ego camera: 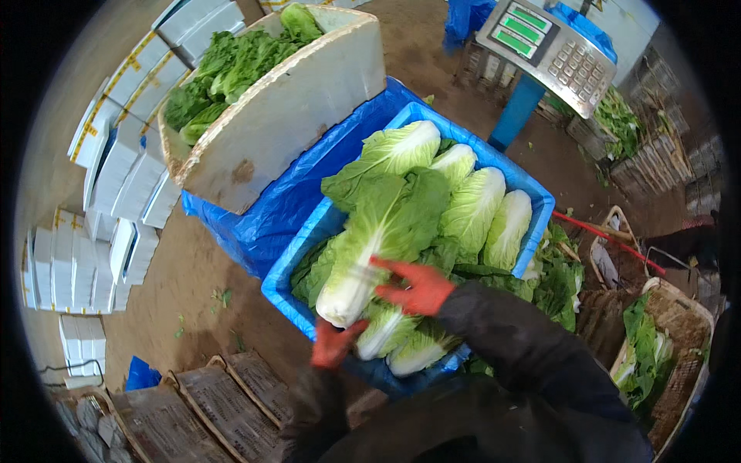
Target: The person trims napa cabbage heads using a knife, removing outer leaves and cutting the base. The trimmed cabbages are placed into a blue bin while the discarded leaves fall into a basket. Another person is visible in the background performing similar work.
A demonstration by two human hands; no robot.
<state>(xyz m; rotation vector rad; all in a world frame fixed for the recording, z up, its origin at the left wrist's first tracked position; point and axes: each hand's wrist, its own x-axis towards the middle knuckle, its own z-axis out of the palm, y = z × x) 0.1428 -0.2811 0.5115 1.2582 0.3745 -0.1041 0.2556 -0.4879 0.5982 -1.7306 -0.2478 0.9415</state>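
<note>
A large napa cabbage (370,243) with a white base and broad green leaves lies slanted on top of other cabbages in a blue-lined crate (289,260). My left hand (337,344), in an orange-red glove, cups its white base from below. My right hand (414,287), gloved alike, reaches over from the right with fingers spread, the fingertips at the cabbage's stem side and slightly blurred. Several more napa cabbages (473,199) line the crate's right side, bases toward the far rim. Another cabbage (382,333) lies beneath my hands.
Behind the crate, a worn white foam box (289,110) holds leafy greens (231,72). A weighing scale display (547,49) stands at upper right on a blue post (517,110). White foam boxes (133,168) are stacked left. Cabbage leaves (558,283) and a crate (683,347) lie right.
</note>
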